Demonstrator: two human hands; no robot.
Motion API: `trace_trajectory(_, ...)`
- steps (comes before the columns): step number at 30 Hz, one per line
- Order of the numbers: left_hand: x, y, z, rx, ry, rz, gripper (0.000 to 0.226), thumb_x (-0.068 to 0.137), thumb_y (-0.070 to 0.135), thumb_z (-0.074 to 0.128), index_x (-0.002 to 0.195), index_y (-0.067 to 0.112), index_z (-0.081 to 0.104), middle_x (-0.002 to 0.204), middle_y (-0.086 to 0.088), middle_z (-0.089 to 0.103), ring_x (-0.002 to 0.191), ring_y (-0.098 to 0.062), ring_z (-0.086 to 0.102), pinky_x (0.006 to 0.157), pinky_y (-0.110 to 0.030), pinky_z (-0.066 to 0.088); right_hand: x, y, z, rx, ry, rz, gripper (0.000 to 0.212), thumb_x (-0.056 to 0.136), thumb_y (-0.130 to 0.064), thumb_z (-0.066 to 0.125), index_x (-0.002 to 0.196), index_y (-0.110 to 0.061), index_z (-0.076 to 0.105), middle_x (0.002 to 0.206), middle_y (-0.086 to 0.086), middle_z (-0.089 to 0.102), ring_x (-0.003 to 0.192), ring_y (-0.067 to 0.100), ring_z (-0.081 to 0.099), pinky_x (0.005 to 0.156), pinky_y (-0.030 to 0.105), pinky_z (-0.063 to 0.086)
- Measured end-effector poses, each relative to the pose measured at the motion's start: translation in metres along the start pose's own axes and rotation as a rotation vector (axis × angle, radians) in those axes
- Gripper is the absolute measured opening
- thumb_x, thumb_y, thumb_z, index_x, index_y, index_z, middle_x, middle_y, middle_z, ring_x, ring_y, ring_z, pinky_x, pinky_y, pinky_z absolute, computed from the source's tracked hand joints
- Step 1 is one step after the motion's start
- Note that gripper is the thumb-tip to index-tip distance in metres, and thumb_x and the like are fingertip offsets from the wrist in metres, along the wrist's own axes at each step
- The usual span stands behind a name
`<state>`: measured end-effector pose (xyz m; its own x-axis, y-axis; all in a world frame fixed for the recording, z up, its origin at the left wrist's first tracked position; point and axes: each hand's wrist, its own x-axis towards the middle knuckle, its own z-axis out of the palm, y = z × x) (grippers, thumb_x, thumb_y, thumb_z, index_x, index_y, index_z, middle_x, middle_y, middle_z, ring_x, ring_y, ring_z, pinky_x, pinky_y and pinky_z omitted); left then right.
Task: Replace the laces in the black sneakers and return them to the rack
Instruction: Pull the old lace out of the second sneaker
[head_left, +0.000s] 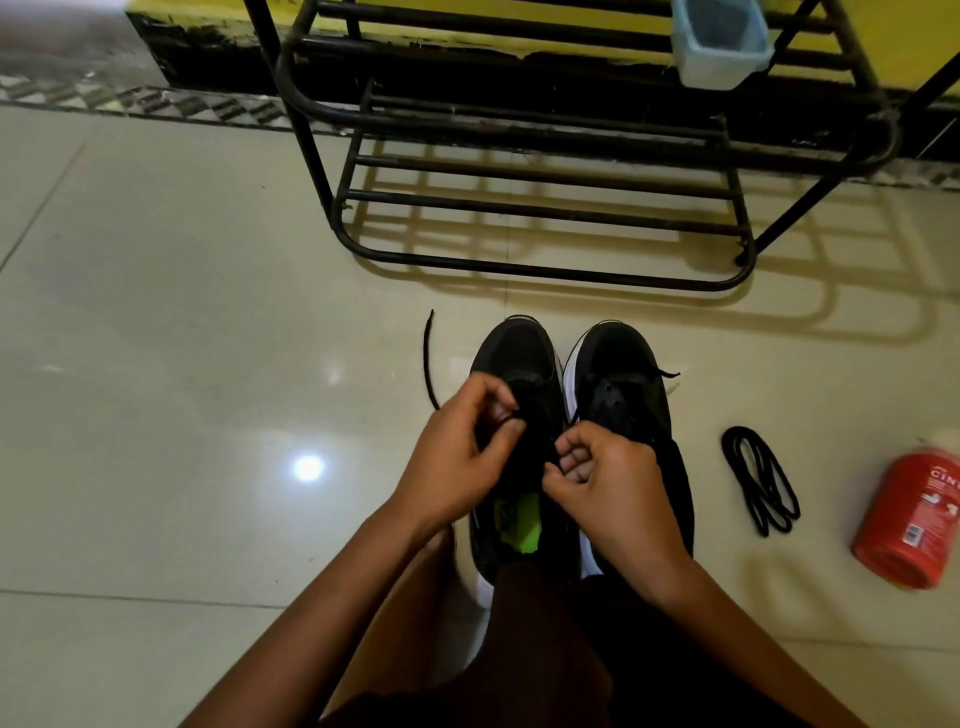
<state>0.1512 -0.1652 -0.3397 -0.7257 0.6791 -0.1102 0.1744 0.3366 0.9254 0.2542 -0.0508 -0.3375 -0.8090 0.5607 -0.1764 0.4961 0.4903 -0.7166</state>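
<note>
Left sneaker (519, 353) lies beside right sneaker (623, 358), toes toward shoe rack (545, 270). Left hand (457, 457) and right hand (608, 483) pinch its lace (428, 358).

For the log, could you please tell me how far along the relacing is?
Nothing looks finished. In hand: left hand and right hand pinch the lace at the left sneaker. Left: the coiled lace lies unused beside the right sneaker; the rack holds neither shoe.

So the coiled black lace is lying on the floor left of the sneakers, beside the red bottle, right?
No, the head view shows the coiled lace lying on the floor right of the sneakers, beside the red bottle.
</note>
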Motion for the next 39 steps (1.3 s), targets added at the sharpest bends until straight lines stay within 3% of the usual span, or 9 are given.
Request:
trace_trajectory(4,0.008,-0.004,-0.003,0.777,0.072,0.34,0.015,0.078,0.034,0.055,0.087,0.022,0.057,0.064,0.007,0.059,0.073,-0.018,0.057,0.086,-0.033,0.024,0.002,0.0,-0.001,-0.033,-0.025,0.002,0.015,0.079,-0.014,0.069,0.078,-0.023,0.058,0.059,-0.008,0.055,0.054,0.002,0.054,0.057,0.008,0.044)
trace_trajectory(9,0.007,0.01,-0.009,-0.025,-0.049,-0.034,0.02,0.093,0.032,0.051,0.078,0.021,0.055,0.066,-0.007,0.058,0.06,-0.019,0.05,0.064,-0.031,0.038,0.004,-0.001,-0.001,-0.067,-0.061,0.005,0.015,0.081,-0.014,0.067,0.076,-0.023,0.056,0.058,-0.007,0.054,0.051,0.005,0.051,0.054,0.012,0.043)
trace_trajectory(11,0.008,0.015,-0.014,0.177,-0.171,0.053,0.015,0.087,0.034,0.06,0.096,0.022,0.059,0.063,-0.003,0.055,0.057,-0.014,0.05,0.058,-0.028,0.039,0.004,-0.001,-0.001,-0.071,-0.074,0.015,0.014,0.081,-0.014,0.066,0.077,-0.023,0.057,0.059,-0.007,0.054,0.053,0.004,0.052,0.054,0.011,0.041)
trace_trajectory(14,0.014,0.024,-0.017,0.622,-0.29,0.127,0.048,0.084,0.038,0.063,0.129,0.03,0.049,0.08,0.004,0.063,0.076,-0.012,0.058,0.068,-0.023,0.042,0.005,-0.001,0.0,-0.053,-0.075,0.03,0.019,0.08,-0.012,0.067,0.074,-0.025,0.055,0.06,-0.007,0.055,0.055,0.005,0.053,0.057,0.012,0.044)
trace_trajectory(19,0.016,0.021,-0.013,0.75,-0.14,0.151,0.023,0.091,0.03,0.056,0.11,0.024,0.066,0.105,0.0,0.062,0.097,-0.017,0.057,0.078,-0.025,0.04,0.006,-0.001,0.0,-0.052,-0.07,0.027,0.019,0.081,-0.011,0.066,0.073,-0.024,0.054,0.057,-0.007,0.052,0.051,0.004,0.049,0.054,0.011,0.042)
trace_trajectory(25,0.006,0.032,-0.026,-0.257,-0.067,-0.146,0.024,0.097,0.016,0.044,0.074,0.011,0.052,0.06,-0.004,0.052,0.052,-0.011,0.052,0.061,-0.017,0.044,0.005,0.001,0.0,-0.055,-0.062,0.019,0.032,0.08,-0.011,0.067,0.062,-0.029,0.047,0.053,-0.007,0.049,0.046,0.004,0.045,0.051,0.01,0.038)
trace_trajectory(30,0.006,0.034,-0.027,0.49,-0.32,-0.034,0.02,0.09,0.033,0.057,0.083,0.019,0.07,0.073,0.006,0.066,0.068,-0.006,0.059,0.065,-0.024,0.047,0.007,-0.001,-0.001,-0.084,-0.071,0.028,0.019,0.081,-0.013,0.065,0.07,-0.023,0.053,0.058,-0.006,0.053,0.052,0.005,0.049,0.054,0.013,0.041)
trace_trajectory(37,0.009,0.04,-0.032,-0.939,-0.079,-0.147,0.025,0.096,0.022,0.04,0.076,0.012,0.051,0.075,0.003,0.063,0.079,-0.015,0.064,0.075,-0.025,0.053,0.006,0.001,0.0,-0.072,-0.062,0.014,0.02,0.08,-0.012,0.066,0.071,-0.023,0.053,0.056,-0.007,0.05,0.049,0.005,0.047,0.051,0.011,0.039)
trace_trajectory(39,0.009,0.036,-0.034,-0.894,0.025,-0.195,0.028,0.1,0.017,0.03,0.075,0.012,0.041,0.06,0.004,0.052,0.053,-0.009,0.051,0.057,-0.023,0.047,0.006,0.002,0.0,-0.067,-0.061,0.011,0.022,0.08,-0.011,0.067,0.069,-0.024,0.052,0.056,-0.007,0.05,0.049,0.004,0.047,0.052,0.01,0.04)
